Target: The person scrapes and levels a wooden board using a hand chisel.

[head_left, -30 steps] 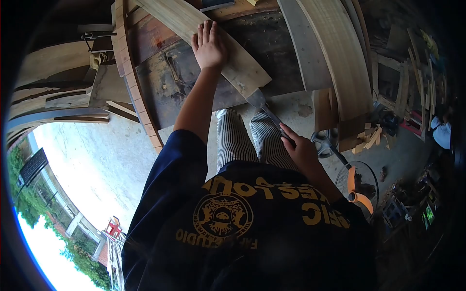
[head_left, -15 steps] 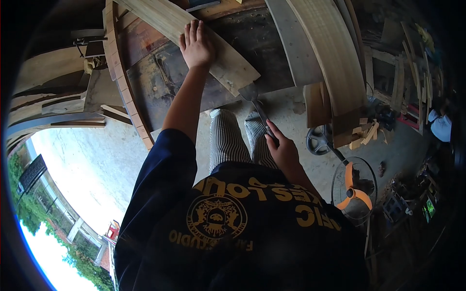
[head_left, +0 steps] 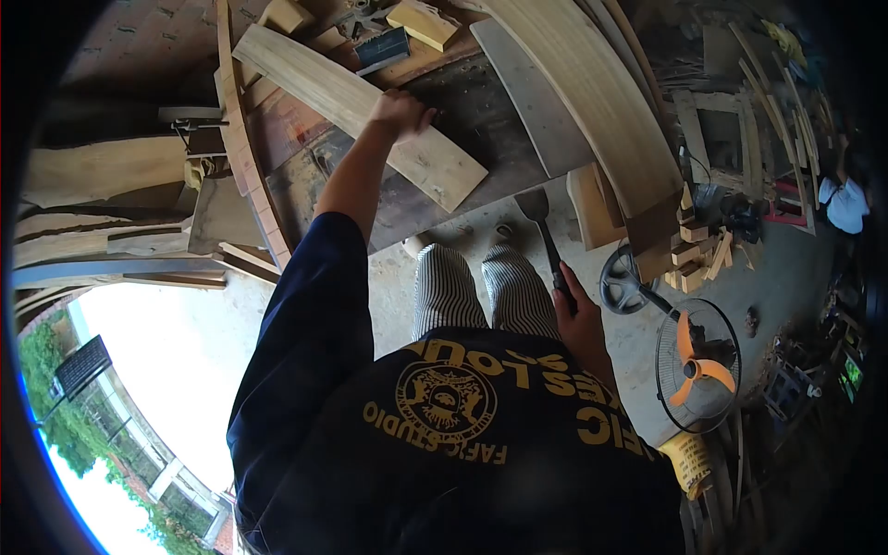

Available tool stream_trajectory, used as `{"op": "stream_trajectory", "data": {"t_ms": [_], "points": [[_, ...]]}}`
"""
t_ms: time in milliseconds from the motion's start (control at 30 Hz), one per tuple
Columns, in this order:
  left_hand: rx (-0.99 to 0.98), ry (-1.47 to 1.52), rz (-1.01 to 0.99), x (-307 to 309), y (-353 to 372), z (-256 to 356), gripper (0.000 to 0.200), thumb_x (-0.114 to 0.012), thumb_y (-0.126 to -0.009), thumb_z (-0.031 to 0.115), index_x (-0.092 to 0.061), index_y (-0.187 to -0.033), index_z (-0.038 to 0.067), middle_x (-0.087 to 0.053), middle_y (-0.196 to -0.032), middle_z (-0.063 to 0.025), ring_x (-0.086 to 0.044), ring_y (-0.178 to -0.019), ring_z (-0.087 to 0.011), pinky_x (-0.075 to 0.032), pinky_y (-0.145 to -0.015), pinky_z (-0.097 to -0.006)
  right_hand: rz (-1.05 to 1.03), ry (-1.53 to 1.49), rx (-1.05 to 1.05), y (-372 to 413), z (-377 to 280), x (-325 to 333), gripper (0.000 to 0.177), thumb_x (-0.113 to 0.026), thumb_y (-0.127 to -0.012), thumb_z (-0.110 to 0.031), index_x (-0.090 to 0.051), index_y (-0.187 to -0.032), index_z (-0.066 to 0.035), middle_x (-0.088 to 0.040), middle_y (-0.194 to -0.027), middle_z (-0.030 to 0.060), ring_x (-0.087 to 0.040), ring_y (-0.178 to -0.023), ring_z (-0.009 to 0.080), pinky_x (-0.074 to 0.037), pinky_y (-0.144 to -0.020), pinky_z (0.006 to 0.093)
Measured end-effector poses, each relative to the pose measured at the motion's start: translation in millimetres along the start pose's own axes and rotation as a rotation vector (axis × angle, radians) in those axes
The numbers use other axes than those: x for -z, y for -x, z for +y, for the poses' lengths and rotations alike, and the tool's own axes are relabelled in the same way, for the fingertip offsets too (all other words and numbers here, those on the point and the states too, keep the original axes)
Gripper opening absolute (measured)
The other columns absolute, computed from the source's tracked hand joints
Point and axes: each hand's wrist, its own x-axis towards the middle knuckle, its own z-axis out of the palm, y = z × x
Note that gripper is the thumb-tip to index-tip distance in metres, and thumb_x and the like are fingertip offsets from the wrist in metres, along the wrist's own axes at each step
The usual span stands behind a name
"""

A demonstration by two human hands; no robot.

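Note:
A pale wooden board (head_left: 324, 85) lies slantwise on the dark, stained worktable (head_left: 407, 211). My left hand (head_left: 401, 115) is at the middle of the board, its fingers curled in at the far edge and the thumb pointing right; the fingertips are hidden. Down by my right thigh, my right hand (head_left: 581, 319) is closed round the handle of a scraper (head_left: 546, 231). The scraper's flat, dark blade points up and away, beside the table's front edge and apart from the board.
Long planks (head_left: 592, 92) lean over the table's right side. Wood blocks (head_left: 430, 26) sit at the back. Offcuts (head_left: 698, 254) and an orange-bladed fan (head_left: 692, 368) stand to my right. A brick-patterned strip (head_left: 248, 153) runs along the left. Another person (head_left: 844, 203) is far right.
My left hand has gone from lying flat on the board to curled fingers at its edge. The scraper has come away from the board's near end and moved right, toward my side.

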Motion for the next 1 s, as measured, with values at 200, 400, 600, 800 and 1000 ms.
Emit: {"op": "stream_trajectory", "data": {"t_ms": [200, 400, 600, 800, 1000], "points": [[-0.005, 0.102, -0.181, 35.3, -16.3, 14.3, 0.046, -0.038, -0.094, 0.040, -0.071, -0.080, 0.011, -0.070, -0.089, -0.0135, -0.067, -0.090, -0.0326, -0.051, -0.083, -0.0439, 0.147, -0.058, -0.101, 32.7, 23.1, -15.2, 0.046, -0.052, -0.096, -0.023, -0.044, -0.141, -0.013, -0.062, -0.119, 0.0229, -0.061, -0.111, 0.0341, -0.048, -0.091, 0.0383], [-0.014, 0.218, -0.077, 70.5, -20.0, 36.2, 0.043, -0.040, -0.093, 0.037, -0.068, -0.076, 0.010, -0.069, -0.082, -0.0166, -0.067, -0.082, -0.0362, -0.051, -0.076, -0.0476, 0.199, -0.121, -0.072, 29.6, 12.4, -34.7, 0.046, -0.054, -0.095, -0.019, -0.045, -0.140, -0.010, -0.064, -0.115, 0.0192, -0.062, -0.105, 0.0262, -0.047, -0.089, 0.0346], [-0.055, 0.327, 0.273, 150.1, 2.0, 61.7, 0.043, -0.041, -0.092, 0.035, -0.064, -0.068, 0.007, -0.064, -0.066, -0.0174, -0.064, -0.066, -0.0382, -0.051, -0.064, -0.0480, 0.145, -0.125, -0.025, 22.6, -1.1, -36.1, 0.046, -0.055, -0.095, -0.020, -0.046, -0.140, -0.013, -0.065, -0.111, 0.0183, -0.064, -0.099, 0.0253, -0.048, -0.085, 0.0340], [-0.012, 0.519, 0.506, 284.9, 64.4, 93.8, 0.048, -0.038, -0.095, 0.032, -0.062, -0.065, 0.005, -0.060, -0.062, -0.0199, -0.061, -0.061, -0.0400, -0.050, -0.059, -0.0483, 0.101, -0.085, 0.025, 13.4, -5.6, -19.7, 0.046, -0.053, -0.095, -0.023, -0.046, -0.139, -0.009, -0.064, -0.114, 0.0231, -0.063, -0.107, 0.0343, -0.049, -0.088, 0.0384], [0.231, 0.591, 0.289, 296.6, 78.1, 91.2, 0.054, -0.029, -0.098, 0.036, -0.063, -0.072, 0.003, -0.064, -0.073, -0.0226, -0.063, -0.074, -0.0429, -0.052, -0.072, -0.0496, 0.111, 0.024, 0.109, -2.6, -0.8, -3.8, 0.046, -0.053, -0.096, -0.024, -0.046, -0.139, -0.012, -0.065, -0.112, 0.0220, -0.065, -0.104, 0.0326, -0.049, -0.084, 0.0377]]}}
